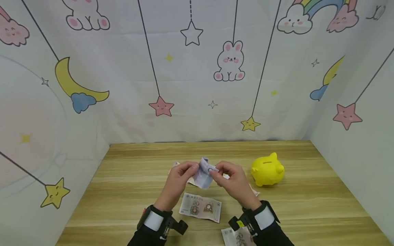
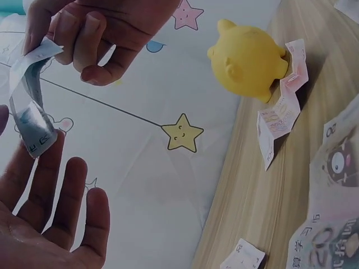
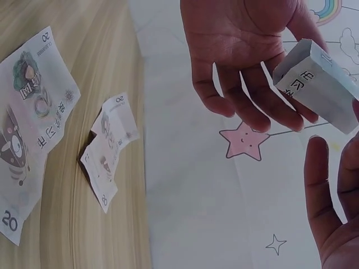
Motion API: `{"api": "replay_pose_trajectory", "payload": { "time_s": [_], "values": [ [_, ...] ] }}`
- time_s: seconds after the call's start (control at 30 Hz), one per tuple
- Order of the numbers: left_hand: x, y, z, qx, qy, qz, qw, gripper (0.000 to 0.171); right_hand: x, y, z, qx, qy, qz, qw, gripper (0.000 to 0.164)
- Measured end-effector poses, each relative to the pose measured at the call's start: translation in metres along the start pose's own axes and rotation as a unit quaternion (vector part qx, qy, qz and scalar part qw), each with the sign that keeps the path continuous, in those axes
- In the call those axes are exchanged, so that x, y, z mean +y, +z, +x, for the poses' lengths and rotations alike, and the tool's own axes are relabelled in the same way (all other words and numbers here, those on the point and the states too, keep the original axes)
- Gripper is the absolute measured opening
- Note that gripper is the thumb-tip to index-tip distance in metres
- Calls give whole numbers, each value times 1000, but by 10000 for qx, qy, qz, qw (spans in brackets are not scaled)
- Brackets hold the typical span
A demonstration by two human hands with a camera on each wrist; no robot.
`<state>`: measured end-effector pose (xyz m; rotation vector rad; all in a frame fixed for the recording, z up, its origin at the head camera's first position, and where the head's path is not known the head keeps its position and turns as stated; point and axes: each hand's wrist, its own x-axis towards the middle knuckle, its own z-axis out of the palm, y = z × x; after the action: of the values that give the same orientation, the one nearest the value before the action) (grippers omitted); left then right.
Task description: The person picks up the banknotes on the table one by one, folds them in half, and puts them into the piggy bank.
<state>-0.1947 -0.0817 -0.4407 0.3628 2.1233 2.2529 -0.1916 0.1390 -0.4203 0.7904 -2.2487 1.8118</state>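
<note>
A folded, bluish-purple play banknote [image 1: 204, 173] is raised above the table between both hands. My left hand [image 1: 178, 182] pinches its left side, and my right hand [image 1: 233, 181] pinches its upper right edge. In the right wrist view the note [image 3: 322, 87] shows creased panels with dark printed characters. The left wrist view has the note [image 2: 35, 120] bent into a curve, its lower end at the fingertips of the left hand [image 2: 61, 207]. Below the hands lies a pinkish 20 banknote [image 1: 201, 207], spread out on the table.
A yellow piggy bank [image 1: 267, 171] with a slot on top stands at the right. Another 20 note [image 1: 237, 236] lies near the front, partly under the right wrist. Creased notes lie behind the hands, one [image 2: 283, 109] beside the piggy bank. Patterned cloth [image 1: 197, 85] encloses the wooden table [image 1: 123, 191].
</note>
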Motion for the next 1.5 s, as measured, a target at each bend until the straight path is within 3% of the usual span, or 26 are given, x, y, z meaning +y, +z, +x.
{"api": "replay_pose_trajectory", "payload": {
  "time_s": [0.47,0.7,1.0,1.23,1.5],
  "values": [
    [-4,1,-5,765,480,257,9956,17,9,1,1,-197,153,38,9997,4],
    [-4,0,-5,1087,707,342,9910,11,10,0,0,-282,418,208,9985,11],
    [3,1,-7,1099,886,646,9879,9,6,2,3,-146,609,201,9978,10],
    [4,1,-8,1068,861,190,9904,9,10,3,5,-46,891,498,9948,10],
    [4,0,-8,792,695,-307,9940,16,16,5,7,57,1026,739,9920,14]
  ]
}}
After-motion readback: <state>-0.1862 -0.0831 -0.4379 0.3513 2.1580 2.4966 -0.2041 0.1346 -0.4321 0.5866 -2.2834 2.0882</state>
